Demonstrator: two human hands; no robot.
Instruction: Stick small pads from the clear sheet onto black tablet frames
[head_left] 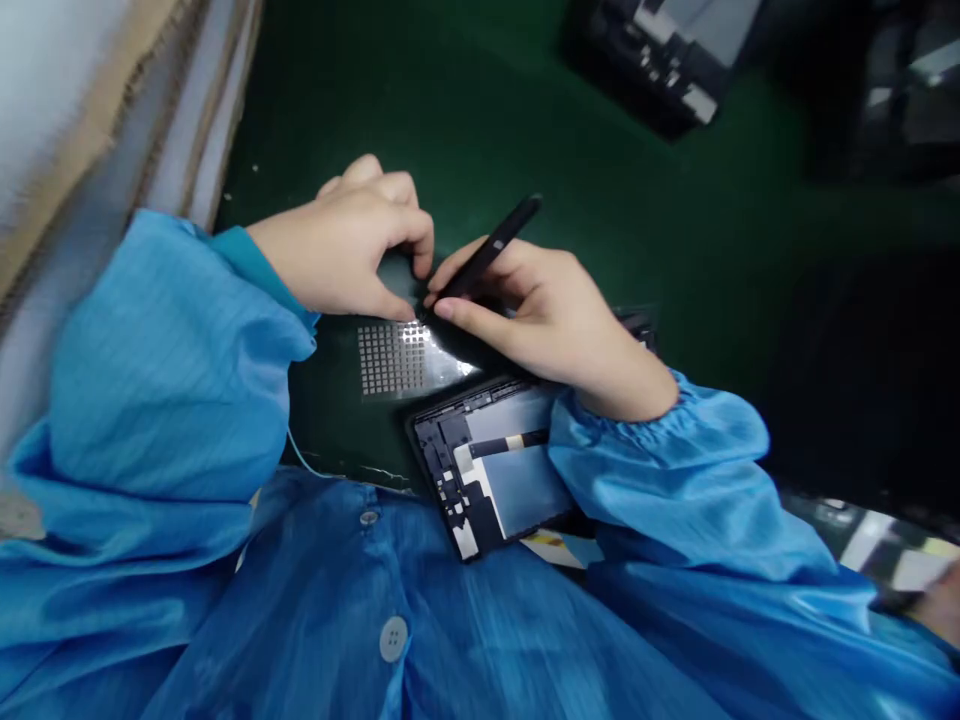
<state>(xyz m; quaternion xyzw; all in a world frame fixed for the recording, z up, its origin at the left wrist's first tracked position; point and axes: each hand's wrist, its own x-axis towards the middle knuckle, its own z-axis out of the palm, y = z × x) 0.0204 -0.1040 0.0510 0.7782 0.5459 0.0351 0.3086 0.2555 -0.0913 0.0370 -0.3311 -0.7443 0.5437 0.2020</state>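
Observation:
A clear sheet with rows of small grey squares [391,362] lies on the green table, its right part shining with glare. My left hand [356,235] is at the sheet's upper edge, thumb and forefinger bent round it and the other fingers curled. In my right hand [536,300] is a slim black pen-shaped tool [495,243], gripped like a pen. Its tip points down-left to the edge of the squares, close to my left thumb; the very tip is hard to make out. Below, near my body, an opened tablet-like device [487,470] lies tilted, partly covered by my right sleeve.
Another opened device [667,60] lies at the top right, with more dark, blurred parts [911,90] beyond it. Stacked layers with brown edges [97,130] stand along the left side. Part of another person's hand [941,605] shows at the right edge.

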